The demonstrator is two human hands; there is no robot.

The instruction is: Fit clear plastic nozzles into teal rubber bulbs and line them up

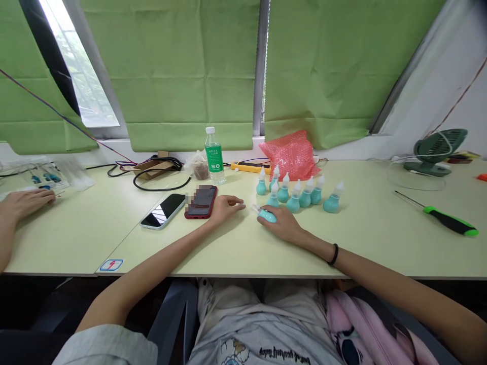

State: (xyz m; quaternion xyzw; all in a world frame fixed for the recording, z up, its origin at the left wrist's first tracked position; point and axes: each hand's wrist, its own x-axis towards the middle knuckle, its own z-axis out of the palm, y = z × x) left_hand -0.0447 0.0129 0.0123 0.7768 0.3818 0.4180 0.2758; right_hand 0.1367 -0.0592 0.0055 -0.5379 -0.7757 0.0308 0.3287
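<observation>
My right hand (280, 224) rests on the pale green table (380, 238), its fingers closed round a teal squeeze bulb with a white tip (265, 215) that lies on its side. My left hand (225, 207) lies on the table just left of it, fingers loosely curled, holding nothing, its side against a red phone (201, 202). Several more upright teal bulbs with white caps (300, 195) stand in a cluster just behind my right hand.
A light-cased phone (163, 211) lies left of the red one. Behind are a water bottle (214, 156), a pink bubble-wrap bag (290, 151), a black cable (160, 175) and a yellow power strip (249, 167). A green-handled screwdriver (443, 217) and a fan (436, 149) sit right. Another person's hand (25, 203) rests far left.
</observation>
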